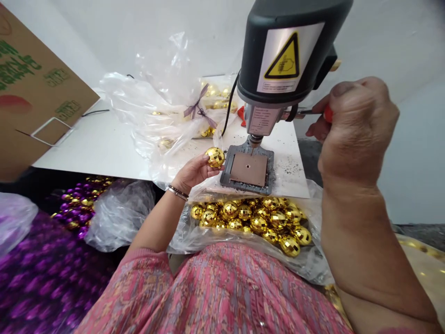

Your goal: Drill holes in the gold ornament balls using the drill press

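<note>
A shiny gold faceted ball [215, 157] is pinched in the fingers of my left hand [194, 173], just left of the drill press base [225, 180]. My right hand [359, 125] is wrapped round the red-knobbed lever [327, 113] on the side of the drill press [285, 51]. Under the drill's chuck [255, 140] lies a square brown plate [248, 169] with a small hole in its middle; no ball sits on it. Many more gold balls [259, 223] fill a clear plastic bag right in front of my body.
Clear plastic bags [160, 125], one tied with a ribbon and holding gold balls, lie on the white table [93, 155]. A cardboard box [41, 88] stands at left. Purple balls [45, 273] are heaped below it. Dark shavings are scattered around the drill base.
</note>
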Demonstrator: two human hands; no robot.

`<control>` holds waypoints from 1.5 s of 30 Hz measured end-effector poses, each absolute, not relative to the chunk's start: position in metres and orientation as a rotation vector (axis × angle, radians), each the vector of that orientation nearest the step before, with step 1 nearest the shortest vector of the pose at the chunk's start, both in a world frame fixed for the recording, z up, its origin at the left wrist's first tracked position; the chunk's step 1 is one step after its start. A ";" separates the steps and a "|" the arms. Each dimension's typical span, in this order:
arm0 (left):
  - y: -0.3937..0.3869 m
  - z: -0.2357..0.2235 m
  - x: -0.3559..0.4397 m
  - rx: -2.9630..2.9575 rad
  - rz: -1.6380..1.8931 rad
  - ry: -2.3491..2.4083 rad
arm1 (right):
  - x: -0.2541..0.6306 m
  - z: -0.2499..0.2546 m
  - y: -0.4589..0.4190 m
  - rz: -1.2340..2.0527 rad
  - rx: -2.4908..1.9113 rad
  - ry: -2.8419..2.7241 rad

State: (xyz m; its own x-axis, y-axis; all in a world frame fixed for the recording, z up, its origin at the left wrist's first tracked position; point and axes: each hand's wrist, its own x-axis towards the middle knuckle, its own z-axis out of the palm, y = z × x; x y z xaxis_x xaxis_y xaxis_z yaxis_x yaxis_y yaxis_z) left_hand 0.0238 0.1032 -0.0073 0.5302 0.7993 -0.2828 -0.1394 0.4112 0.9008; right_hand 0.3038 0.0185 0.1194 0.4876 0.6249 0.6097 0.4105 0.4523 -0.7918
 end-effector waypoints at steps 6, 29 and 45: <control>0.092 -0.012 0.056 0.883 0.639 0.721 | 0.307 0.111 0.018 0.182 -1.204 -1.136; 0.092 -0.004 0.126 1.893 0.564 1.257 | 0.301 0.129 0.011 0.256 -1.241 -1.142; 0.100 -0.024 0.134 1.946 0.657 1.086 | 0.302 0.104 -0.004 0.119 -1.281 -1.236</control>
State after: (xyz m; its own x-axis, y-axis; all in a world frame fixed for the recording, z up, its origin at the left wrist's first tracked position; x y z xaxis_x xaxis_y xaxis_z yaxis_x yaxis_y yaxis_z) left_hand 0.1336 0.1002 -0.0235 0.4976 0.8655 0.0576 0.4528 -0.3159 0.8338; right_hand 0.3023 -0.0035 0.1041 0.4132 0.6676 0.6193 0.5375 0.3701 -0.7577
